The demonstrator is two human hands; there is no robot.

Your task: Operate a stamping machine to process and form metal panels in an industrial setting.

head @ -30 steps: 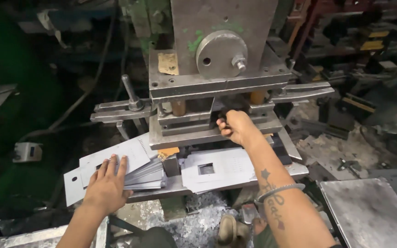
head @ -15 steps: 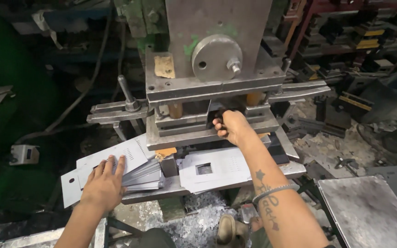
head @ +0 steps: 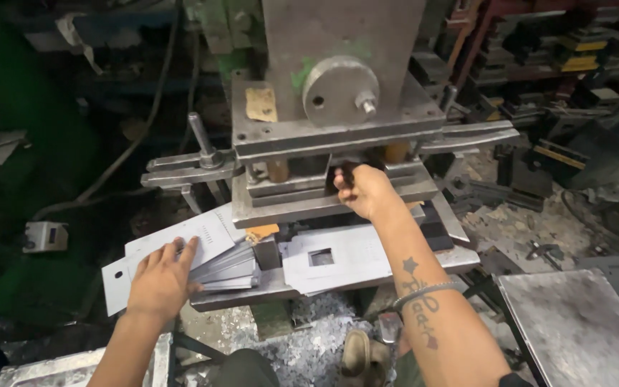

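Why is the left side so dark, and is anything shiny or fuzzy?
Head view: the left background sinks into deep green-black shadow; light falls on the press, its round metal disc and the stack of sheets under the left hand; the right hand looks sharp; far shelves are soft.

Left hand point(head: 160, 281) flat (fingers spread), right hand point(head: 364, 190) reaching forward

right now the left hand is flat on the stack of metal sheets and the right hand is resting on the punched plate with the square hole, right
Not quite. The left hand is flat on the stack of metal sheets, but the right hand is up in the press's die gap, above the punched plate, not resting on it. The head view shows this.
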